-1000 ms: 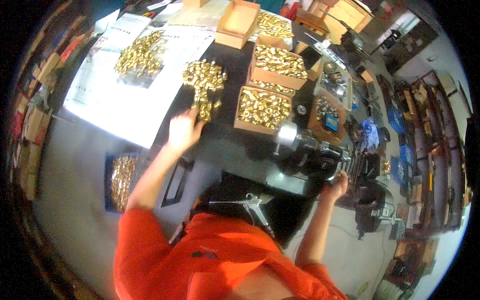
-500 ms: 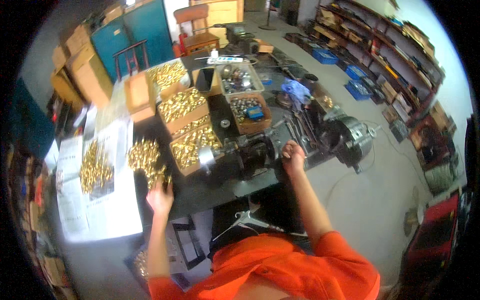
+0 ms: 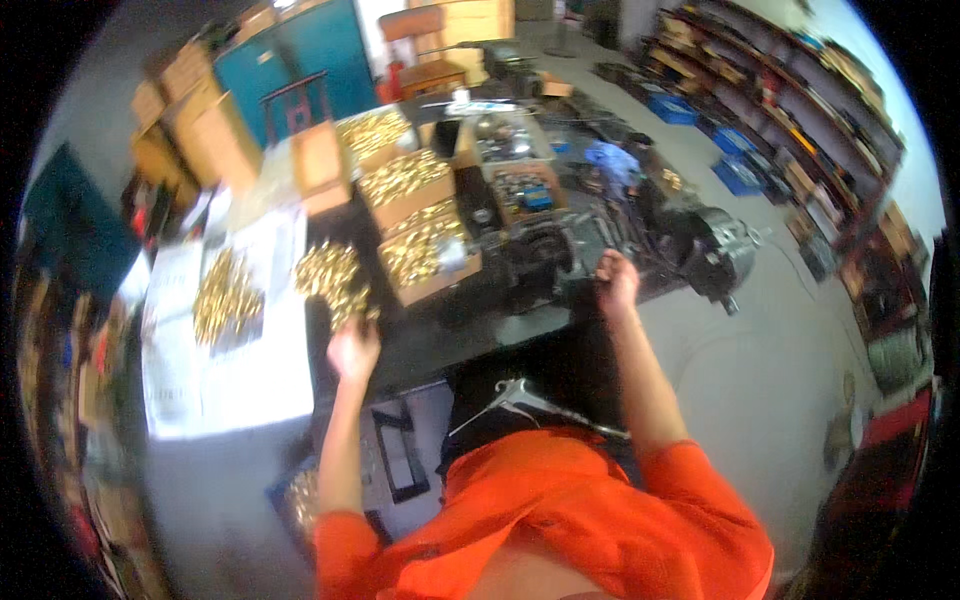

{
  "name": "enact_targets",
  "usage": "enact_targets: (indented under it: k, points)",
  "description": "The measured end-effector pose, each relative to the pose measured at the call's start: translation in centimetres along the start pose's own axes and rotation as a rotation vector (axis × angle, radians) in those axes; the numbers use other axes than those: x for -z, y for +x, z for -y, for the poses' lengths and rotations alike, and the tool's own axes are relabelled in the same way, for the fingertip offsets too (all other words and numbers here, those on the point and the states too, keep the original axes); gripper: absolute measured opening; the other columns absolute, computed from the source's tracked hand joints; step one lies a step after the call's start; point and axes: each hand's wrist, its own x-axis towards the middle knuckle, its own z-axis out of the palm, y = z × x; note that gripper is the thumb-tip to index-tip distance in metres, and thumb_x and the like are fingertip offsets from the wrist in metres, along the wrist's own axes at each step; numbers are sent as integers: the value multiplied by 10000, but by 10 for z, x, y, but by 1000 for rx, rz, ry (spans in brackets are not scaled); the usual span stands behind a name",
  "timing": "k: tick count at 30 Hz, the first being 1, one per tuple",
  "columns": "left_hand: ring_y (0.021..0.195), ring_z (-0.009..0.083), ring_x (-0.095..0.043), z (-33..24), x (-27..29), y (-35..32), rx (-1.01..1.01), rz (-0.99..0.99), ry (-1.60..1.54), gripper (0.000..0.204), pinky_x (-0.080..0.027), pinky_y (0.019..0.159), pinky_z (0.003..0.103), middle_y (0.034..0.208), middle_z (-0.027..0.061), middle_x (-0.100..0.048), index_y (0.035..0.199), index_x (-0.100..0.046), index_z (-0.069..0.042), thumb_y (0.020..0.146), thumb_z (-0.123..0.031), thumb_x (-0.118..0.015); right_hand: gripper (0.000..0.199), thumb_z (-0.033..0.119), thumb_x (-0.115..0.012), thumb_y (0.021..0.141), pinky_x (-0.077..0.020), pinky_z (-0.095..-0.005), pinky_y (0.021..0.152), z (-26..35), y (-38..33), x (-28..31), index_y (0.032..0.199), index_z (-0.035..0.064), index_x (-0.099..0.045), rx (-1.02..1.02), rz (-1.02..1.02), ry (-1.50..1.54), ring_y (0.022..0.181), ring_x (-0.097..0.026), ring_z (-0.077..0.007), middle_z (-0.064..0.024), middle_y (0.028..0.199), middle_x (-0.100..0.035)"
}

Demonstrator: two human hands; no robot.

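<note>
Left hand [image 3: 352, 350] at the near end of a loose heap of brass parts [image 3: 330, 275] on the dark desk [image 3: 470, 330], fingers touching the heap; too blurred to tell whether closed on any part. Right hand [image 3: 615, 283] on the dark machine [image 3: 545, 255], to the right of the heap; grip not clear. Just right of the heap, three brown cardboard boxes [image 3: 425, 255] in a row, open and full of brass parts. Left of the heap, white paper sheets [image 3: 215, 375] under a second brass heap [image 3: 225, 295]. Beyond the boxes, a blue cabinet [image 3: 320, 60].
</note>
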Motion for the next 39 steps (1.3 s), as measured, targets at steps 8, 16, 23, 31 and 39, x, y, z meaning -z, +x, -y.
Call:
enact_targets:
  k: [8, 16, 23, 31, 39]
  points:
    - [610, 306, -591, 18, -1, -12, 174, -44, -273, 195, -460, 554, 384, 647, 123, -598, 825, -605, -56, 697, -200, -633, 146, 95, -391, 873, -249, -216, 424, 5, -3, -6, 852, -9, -491, -80, -16, -13, 502, -325, -96, -3, 606, -399]
    - [526, 102, -491, 0, 25, -4, 491, 78, -1177, 159, -387, 491, 214, 719, 53, -578, 899, -587, 38, 773, -57, -567, 211, 116, -381, 843, -288, -208, 451, -1, 5, 3, 892, -52, -500, -44, 38, -43, 535, -345, -110, -45, 658, -437]
    - [554, 132, -557, -86, 55, 32, 249, 352, -1316, 153, -451, 536, 240, 753, 100, -600, 911, -572, 48, 804, -60, -584, 146, 125, -414, 849, -227, -228, 417, 4, -3, -9, 811, 18, -506, -86, 0, -106, 477, -274, -93, -1, 583, -367]
    - [580, 114, -592, -109, 32, 58, 197, 340, -1498, 100, -484, 522, 225, 713, 100, -627, 834, -611, 64, 782, -22, -609, 172, 123, -390, 861, -229, -205, 406, 6, -1, -5, 807, 12, -510, -21, -24, -236, 483, -283, -90, -8, 606, -394]
    - [592, 118, -599, -106, 37, 67, 156, 414, -1412, 109, -491, 539, 227, 728, 101, -630, 855, -621, 59, 759, 9, -621, 132, 162, -466, 808, -212, -207, 377, 37, -8, -36, 759, 40, -484, -65, 176, -337, 443, -292, -78, 10, 569, -383]
